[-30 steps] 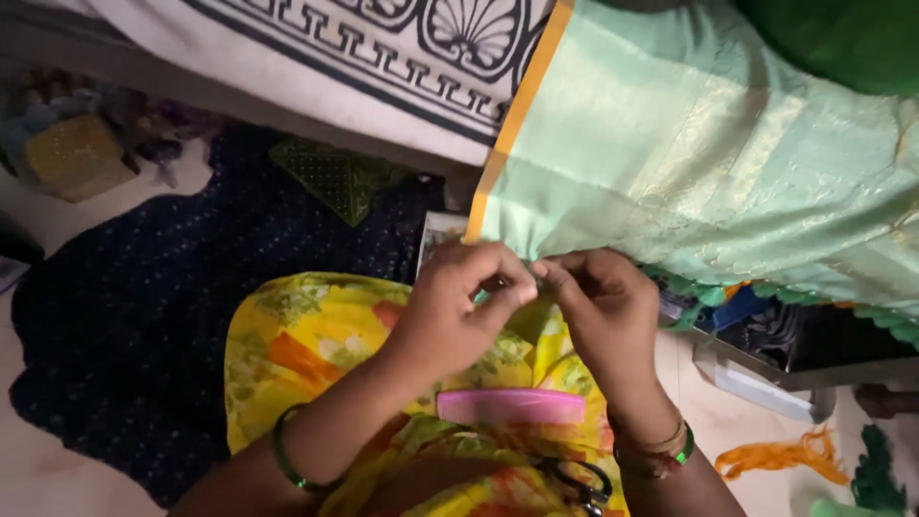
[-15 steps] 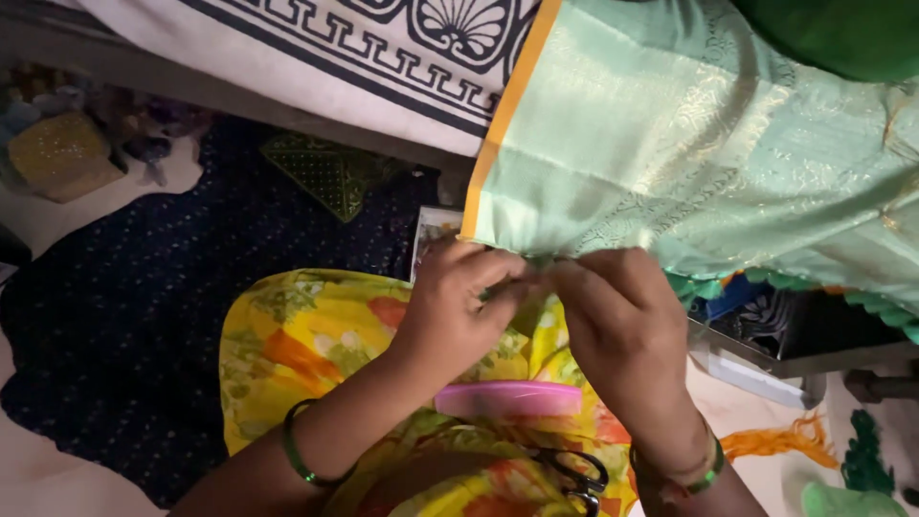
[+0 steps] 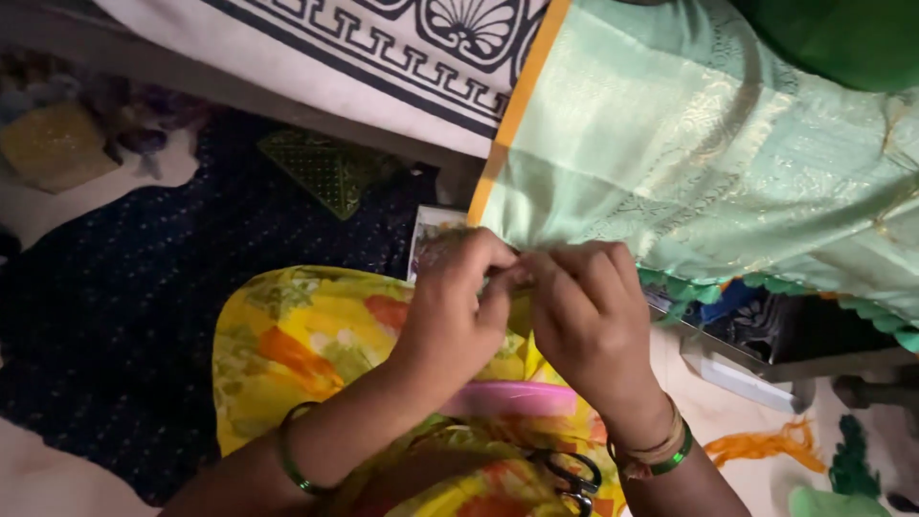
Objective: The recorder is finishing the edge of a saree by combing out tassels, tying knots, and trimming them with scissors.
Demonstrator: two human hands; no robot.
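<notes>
Both grips pinched shut on the lower hem of the pale green woven silk cloth with orange border (image 3: 689, 163): left hand (image 3: 455, 311), right hand (image 3: 589, 321), fingertips meeting over my lap. Risk I see: tugging could fray or pucker the hem; dim view, so I can't tell what thread sits between the fingers. Black-handled scissors (image 3: 574, 476) and flat pink plastic strip (image 3: 517, 399) could slide off the yellow floral lap. Small pale printed card (image 3: 428, 230) lies left of the hands.
</notes>
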